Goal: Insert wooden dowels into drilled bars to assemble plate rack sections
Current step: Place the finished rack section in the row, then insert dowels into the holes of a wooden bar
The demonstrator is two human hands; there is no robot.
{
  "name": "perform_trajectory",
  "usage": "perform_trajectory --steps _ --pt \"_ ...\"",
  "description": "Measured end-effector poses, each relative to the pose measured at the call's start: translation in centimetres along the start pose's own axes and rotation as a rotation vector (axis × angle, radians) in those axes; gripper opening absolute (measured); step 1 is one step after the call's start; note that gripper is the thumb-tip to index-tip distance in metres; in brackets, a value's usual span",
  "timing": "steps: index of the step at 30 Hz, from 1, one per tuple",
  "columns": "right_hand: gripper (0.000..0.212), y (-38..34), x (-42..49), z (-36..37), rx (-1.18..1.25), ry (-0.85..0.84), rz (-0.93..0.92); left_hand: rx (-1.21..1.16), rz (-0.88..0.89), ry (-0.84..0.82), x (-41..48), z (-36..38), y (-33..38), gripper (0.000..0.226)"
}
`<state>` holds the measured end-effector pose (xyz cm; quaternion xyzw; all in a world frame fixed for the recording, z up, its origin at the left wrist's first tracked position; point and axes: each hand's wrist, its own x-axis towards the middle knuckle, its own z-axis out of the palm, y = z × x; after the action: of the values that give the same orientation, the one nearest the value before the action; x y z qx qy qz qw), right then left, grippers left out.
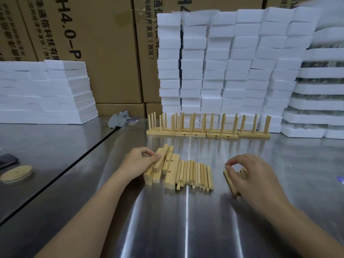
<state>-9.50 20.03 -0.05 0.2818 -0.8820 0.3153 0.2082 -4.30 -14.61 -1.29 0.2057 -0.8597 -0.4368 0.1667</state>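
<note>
A pile of drilled wooden bars (168,165) lies on the steel table, with a row of loose dowels (195,174) just to its right. My left hand (138,161) grips the top bar (161,157) of the pile between thumb and fingers. My right hand (247,174) hovers with curled fingers over a bar with dowels (231,180) lying on its side; whether the fingers pinch it is hidden. Several finished rack sections (208,130) stand upright in a row farther back.
Tall stacks of white foam blocks (232,62) rise behind the racks, with more foam (42,92) at the left and cardboard boxes (104,43) behind. A grey rag (119,119), a round wooden lid (16,173) and a dark phone (7,160) lie at the left.
</note>
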Motion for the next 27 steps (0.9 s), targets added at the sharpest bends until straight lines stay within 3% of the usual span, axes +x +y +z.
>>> perform_trajectory --steps 7,12,17,21,23,27 --pt "0.009 -0.5 -0.1 -0.2 -0.029 -0.026 -0.023 -0.136 -0.073 -0.041 -0.5 -0.5 0.3 0.015" --pt "0.012 -0.9 -0.1 -0.2 -0.042 -0.031 -0.029 -0.166 -0.094 0.018 -0.6 -0.7 0.4 0.018" --pt "0.011 -1.1 -0.2 -0.4 -0.034 -0.031 -0.022 -0.184 -0.038 0.230 -1.4 -1.1 1.3 0.025" --pt "0.004 -1.5 -0.4 -0.2 0.049 -0.015 -0.058 -0.454 0.220 0.449 -3.5 -1.4 5.2 0.010" --pt "0.011 -1.9 -0.6 0.1 0.149 0.002 -0.101 -0.634 0.292 0.366 -5.0 -0.4 7.4 0.009" --pt "0.056 -3.1 -1.2 0.6 0.413 0.017 -0.146 -0.749 0.268 0.038 -7.4 2.7 9.1 0.021"
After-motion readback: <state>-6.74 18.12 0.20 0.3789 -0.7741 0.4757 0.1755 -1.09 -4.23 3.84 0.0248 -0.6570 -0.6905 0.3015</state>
